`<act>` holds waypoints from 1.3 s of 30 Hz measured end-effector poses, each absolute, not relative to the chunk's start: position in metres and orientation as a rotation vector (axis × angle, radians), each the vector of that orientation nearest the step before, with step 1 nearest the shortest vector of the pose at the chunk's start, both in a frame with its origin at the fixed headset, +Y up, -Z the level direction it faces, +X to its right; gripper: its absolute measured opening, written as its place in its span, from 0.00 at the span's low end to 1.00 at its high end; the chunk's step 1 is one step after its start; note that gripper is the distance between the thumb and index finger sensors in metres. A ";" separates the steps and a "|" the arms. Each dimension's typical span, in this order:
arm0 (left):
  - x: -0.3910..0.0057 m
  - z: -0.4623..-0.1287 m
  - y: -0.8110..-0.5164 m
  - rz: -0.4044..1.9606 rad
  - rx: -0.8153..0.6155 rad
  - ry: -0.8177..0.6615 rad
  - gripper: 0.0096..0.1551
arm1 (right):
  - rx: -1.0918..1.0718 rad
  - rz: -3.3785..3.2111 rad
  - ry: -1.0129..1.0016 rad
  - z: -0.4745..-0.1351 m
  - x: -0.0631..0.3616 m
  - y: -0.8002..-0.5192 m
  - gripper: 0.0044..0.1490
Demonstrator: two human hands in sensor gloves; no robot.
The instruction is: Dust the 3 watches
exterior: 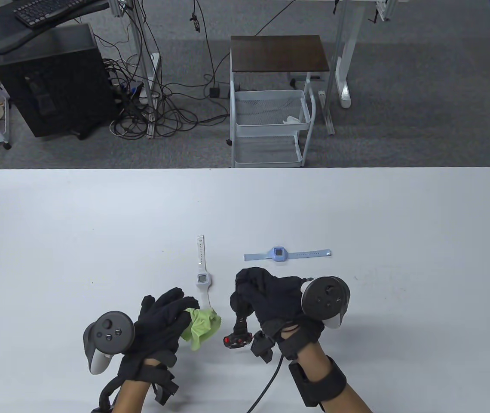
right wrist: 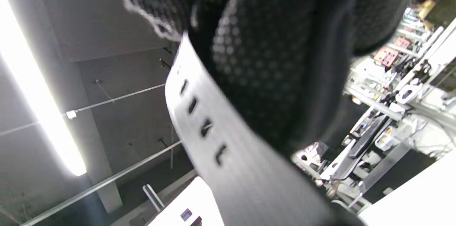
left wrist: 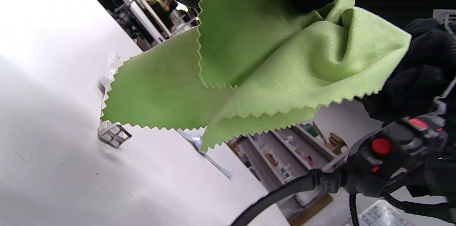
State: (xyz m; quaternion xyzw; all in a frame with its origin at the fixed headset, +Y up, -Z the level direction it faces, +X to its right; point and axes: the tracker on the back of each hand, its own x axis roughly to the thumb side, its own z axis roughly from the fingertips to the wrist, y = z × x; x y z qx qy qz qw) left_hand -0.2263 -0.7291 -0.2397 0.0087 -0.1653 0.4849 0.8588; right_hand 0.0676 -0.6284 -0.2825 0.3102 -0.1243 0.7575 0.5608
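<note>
The left hand (exterior: 159,316), low and left of centre in the table view, pinches a green cloth (exterior: 202,328) in curled fingers; the cloth's free edge covers the near end of the white watch (exterior: 202,275). The left wrist view alone shows the cloth's zigzag edge and soft nap (left wrist: 249,76), with the white watch's metal buckle (left wrist: 114,134) lying on the counter (left wrist: 53,169) below it.

The right hand (exterior: 271,297), just right of centre, is arched with fingers curled down, gripping a black watch (exterior: 240,333) whose strap hangs from the fingers to a red-buttoned face just above the counter (exterior: 399,258). That face (left wrist: 395,147) appears large at the lower right of the left wrist view. The right wrist view is blurred; it shows dotted glove fabric (right wrist: 256,58) wrapped over a strap with slotted holes (right wrist: 213,137), which looks pale grey there.

The white watch lies straight, strap running up the frame. A light blue watch (exterior: 278,254) lies flat and crosswise just above the right hand, apart from it.
</note>
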 end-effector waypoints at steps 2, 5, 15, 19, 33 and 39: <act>-0.225 -0.240 -0.729 1.004 0.019 -0.342 0.24 | 0.728 1.757 -0.272 -0.280 0.068 -0.627 0.25; -0.223 -0.240 -0.729 0.994 0.012 -0.348 0.24 | 0.721 1.735 -0.276 -0.276 0.068 -0.625 0.25; -0.208 -0.240 -0.729 0.984 -0.073 -0.439 0.24 | 0.666 1.631 -0.269 -0.267 0.058 -0.617 0.25; -0.200 -0.241 -0.731 0.994 -0.118 -0.492 0.24 | 0.618 1.618 -0.308 -0.271 0.059 -0.614 0.25; -0.190 -0.242 -0.734 1.148 -0.173 -0.528 0.25 | 0.453 1.657 -0.431 -0.296 0.096 -0.628 0.25; -0.182 -0.245 -0.744 1.366 -0.409 -0.643 0.28 | 0.434 1.657 -0.426 -0.298 0.102 -0.629 0.25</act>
